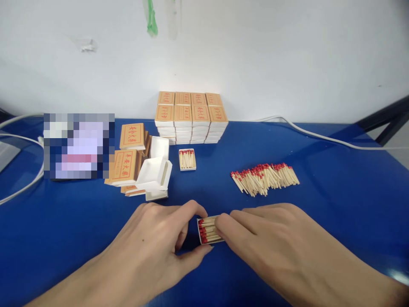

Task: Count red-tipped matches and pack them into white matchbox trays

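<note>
A small white matchbox tray (199,232) lies in front of me on the blue table, with red-headed matches (207,230) side by side in it. At its left end, my left hand (159,238) grips the tray between thumb and index finger. My right hand (265,238) covers the tray's right end, its fingers closed and pressed onto the matches; what lies under them is hidden. Farther back stands a second tray (187,160) filled with matches, apart from both hands. A loose pile of matches (265,179) is spread beyond my right hand.
Empty white trays (153,172) and orange matchbox sleeves (124,166) are heaped at the left. A neat stack of matchboxes (191,115) stands against the white wall (271,55). A blurred-out object (79,147) lies far left, near white cables (22,194).
</note>
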Demonstrator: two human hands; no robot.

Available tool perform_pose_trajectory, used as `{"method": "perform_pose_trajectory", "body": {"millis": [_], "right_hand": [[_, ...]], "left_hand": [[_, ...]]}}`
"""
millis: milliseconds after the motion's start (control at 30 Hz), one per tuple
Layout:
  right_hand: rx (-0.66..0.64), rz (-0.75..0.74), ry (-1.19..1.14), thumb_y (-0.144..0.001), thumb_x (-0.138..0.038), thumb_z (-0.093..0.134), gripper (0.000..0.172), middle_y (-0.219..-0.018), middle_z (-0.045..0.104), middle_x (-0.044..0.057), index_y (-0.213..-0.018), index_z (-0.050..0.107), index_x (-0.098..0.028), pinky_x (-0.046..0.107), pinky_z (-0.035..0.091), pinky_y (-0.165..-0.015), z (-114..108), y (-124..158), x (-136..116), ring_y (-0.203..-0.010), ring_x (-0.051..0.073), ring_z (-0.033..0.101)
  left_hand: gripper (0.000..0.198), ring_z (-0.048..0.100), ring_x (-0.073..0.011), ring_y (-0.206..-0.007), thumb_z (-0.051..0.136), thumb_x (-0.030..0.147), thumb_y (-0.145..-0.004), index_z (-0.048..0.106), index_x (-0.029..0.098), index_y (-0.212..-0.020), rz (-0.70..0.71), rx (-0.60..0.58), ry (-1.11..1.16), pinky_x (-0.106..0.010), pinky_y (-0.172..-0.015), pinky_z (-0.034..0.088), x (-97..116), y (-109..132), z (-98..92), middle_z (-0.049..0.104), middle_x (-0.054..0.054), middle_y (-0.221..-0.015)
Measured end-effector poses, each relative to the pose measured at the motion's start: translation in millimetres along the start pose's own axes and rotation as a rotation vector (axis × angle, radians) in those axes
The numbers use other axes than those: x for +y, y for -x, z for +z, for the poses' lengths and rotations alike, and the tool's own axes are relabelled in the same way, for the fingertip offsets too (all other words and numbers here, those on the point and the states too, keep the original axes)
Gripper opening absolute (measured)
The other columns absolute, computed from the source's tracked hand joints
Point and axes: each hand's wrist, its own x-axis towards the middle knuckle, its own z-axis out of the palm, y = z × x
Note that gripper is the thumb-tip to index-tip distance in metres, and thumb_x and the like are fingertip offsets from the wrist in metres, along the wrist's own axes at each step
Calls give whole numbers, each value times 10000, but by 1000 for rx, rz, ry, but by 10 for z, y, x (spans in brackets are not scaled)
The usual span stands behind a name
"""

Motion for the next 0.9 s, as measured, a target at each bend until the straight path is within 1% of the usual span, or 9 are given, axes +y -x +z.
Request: {"method": "perform_pose_trajectory", "body": {"millis": [300,400,500,567,600,633,733,833,900], "right_hand": [[-80,5,-75,-987,-74,629,147,-852,716,-25,-1024,630,-216,345,315,-540,-6,67,40,-614,129,605],[-92,87,-101,-1090,-140,558,140,-796,705,-24,-1003,619,-231,325,325,-566,-29,88,75,-604,128,602],[-44,209,-135,-1154,-350,592,113,-771,704,-45,-1137,639,-249,318,334,-540,-30,145,128,-572,132,607],[-59,262,-164,-1091,-462,721,279,-791,717,-66,-1268,626,-269,306,346,-515,9,192,148,-574,136,627],[-71,271,-174,-1048,-466,783,366,-817,729,-74,-1313,611,-280,296,354,-507,41,211,145,-586,136,643],[-88,287,-192,-1044,-423,792,358,-798,717,-88,-1316,604,-288,291,361,-506,80,224,130,-581,134,647],[47,337,-159,-1134,-439,655,198,-697,665,-92,-1184,612,-253,293,347,-475,208,229,22,-496,123,615],[224,423,49,-1156,-630,521,426,-630,624,-52,-1033,606,-231,321,348,-470,292,217,-116,-456,154,596],[243,465,49,-1109,-758,508,548,-598,593,-59,-1045,611,-223,314,353,-448,302,225,-154,-413,148,544]], "left_hand": [[238,486,-43,-453,804,368,-958,690,348,-1165,5,5,-20,-190,-475,356,-19,7,11,503,166,-606],[233,472,-47,-443,814,366,-943,694,344,-1141,-3,14,-26,-195,-467,348,-4,8,8,484,164,-596],[234,464,-53,-446,829,373,-947,696,348,-1138,-15,23,-33,-200,-460,334,-9,13,16,478,158,-602],[255,471,-56,-464,814,375,-982,688,369,-1204,-8,20,-34,-198,-471,335,-27,23,27,494,155,-620],[278,476,-56,-476,794,372,-1007,676,387,-1259,-2,25,-33,-195,-481,343,-37,27,33,507,155,-637],[306,481,-56,-488,768,368,-1033,659,406,-1316,5,32,-29,-190,-494,355,-46,31,38,520,154,-655],[387,489,-54,-521,709,321,-1069,605,436,-1423,-2,80,-4,-171,-523,395,-57,28,46,570,146,-734],[452,484,-51,-540,703,259,-1037,587,430,-1440,-38,118,-9,-159,-531,419,-43,11,45,627,138,-821],[470,481,-49,-544,709,263,-1026,578,434,-1443,-52,122,-21,-154,-531,423,-28,7,43,645,141,-844]]}}
